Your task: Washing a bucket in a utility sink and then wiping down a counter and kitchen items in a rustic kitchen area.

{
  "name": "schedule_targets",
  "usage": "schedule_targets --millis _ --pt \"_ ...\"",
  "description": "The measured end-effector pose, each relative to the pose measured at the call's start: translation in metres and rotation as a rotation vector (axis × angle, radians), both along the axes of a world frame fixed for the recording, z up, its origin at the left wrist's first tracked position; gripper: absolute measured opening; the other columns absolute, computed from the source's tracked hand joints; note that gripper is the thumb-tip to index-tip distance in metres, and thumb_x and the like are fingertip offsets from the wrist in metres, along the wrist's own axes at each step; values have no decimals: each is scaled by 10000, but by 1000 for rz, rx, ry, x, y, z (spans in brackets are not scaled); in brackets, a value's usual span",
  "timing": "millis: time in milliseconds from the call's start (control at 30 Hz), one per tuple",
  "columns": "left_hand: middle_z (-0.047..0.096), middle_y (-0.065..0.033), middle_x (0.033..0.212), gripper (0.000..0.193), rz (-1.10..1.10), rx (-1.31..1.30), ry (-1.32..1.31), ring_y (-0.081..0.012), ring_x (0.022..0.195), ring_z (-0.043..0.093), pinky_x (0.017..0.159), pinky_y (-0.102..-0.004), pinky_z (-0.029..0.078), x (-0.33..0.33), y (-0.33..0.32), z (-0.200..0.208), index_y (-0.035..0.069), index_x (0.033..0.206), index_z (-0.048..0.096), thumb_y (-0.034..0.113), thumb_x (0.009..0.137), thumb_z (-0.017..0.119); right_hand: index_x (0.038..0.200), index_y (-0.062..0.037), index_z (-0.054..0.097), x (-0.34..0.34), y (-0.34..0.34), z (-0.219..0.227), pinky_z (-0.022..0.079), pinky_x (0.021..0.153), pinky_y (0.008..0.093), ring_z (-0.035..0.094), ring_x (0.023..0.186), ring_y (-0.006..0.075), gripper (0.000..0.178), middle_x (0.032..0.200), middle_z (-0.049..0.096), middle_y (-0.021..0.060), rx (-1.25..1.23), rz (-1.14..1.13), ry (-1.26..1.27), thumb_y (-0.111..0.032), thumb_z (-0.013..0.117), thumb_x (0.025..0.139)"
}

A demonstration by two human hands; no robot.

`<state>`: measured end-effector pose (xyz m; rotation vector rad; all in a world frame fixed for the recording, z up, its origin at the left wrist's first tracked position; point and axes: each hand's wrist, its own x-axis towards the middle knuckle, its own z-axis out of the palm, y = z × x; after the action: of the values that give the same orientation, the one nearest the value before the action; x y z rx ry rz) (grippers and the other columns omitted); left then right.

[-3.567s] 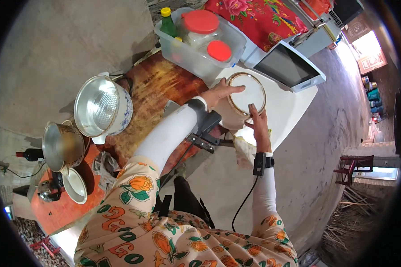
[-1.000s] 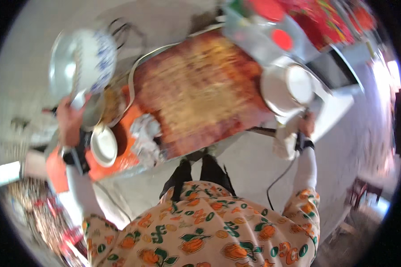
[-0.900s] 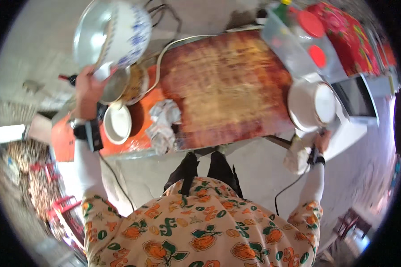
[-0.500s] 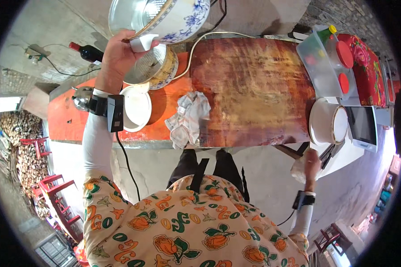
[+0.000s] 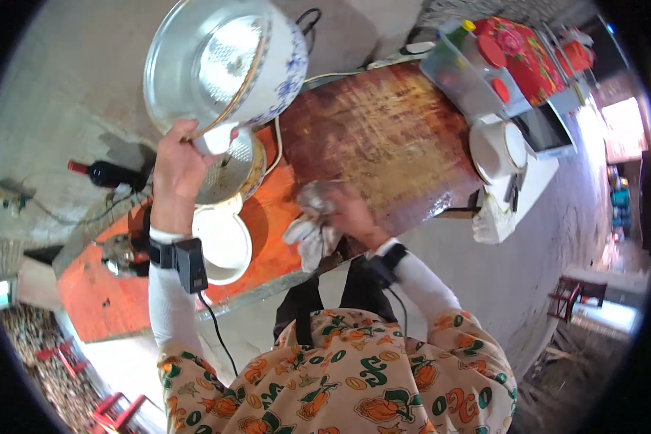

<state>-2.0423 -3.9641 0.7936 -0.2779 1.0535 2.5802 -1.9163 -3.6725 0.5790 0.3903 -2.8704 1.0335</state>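
My left hand (image 5: 181, 168) is closed around the white handle of a pot (image 5: 278, 83) with a blue floral outside and a shiny metal inside. The pot is held up and tilted, its opening turned left. Below it on the orange tabletop is a similar pot or steamer (image 5: 249, 170) with a perforated metal inside. Beside that lies a white bowl (image 5: 224, 246). My right hand (image 5: 351, 213) is at a crumpled whitish cloth (image 5: 312, 242) near the table's front edge. Its fingers are smeared by motion, so their grip is unclear.
A dark bottle with a red top (image 5: 108, 173) and a metal kettle-like vessel (image 5: 119, 253) are at the left. To the right are a clear plastic bin (image 5: 456, 79), a white pot (image 5: 495, 152) and a crumpled white cloth or bag (image 5: 493, 220). A cable (image 5: 276, 148) crosses the table.
My right hand has moved left from beside the white pot to the crumpled cloth. The view has turned. My left hand still holds the floral pot.
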Motion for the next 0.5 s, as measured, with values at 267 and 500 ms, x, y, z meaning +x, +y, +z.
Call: schedule_targets --millis 267,500 --pt "492 -199 1287 468 75 -28 16 -356 1155 511 951 -551 436 8 34 -10 -49 1281 378 93 850 490 1319 -138 430 62 165 40 303 1018 533 319 1282 432 700 1412 336 192 436 -374 -105 -242 698 681" --pt "493 -166 1305 522 234 65 -123 -354 1186 483 1000 -579 376 27 44 -22 13 1310 392 40 804 520 1374 27 276 -18 165 -15 135 1096 554 150 1336 499 819 1450 172 296 369 -590 -66 -252 703 733"
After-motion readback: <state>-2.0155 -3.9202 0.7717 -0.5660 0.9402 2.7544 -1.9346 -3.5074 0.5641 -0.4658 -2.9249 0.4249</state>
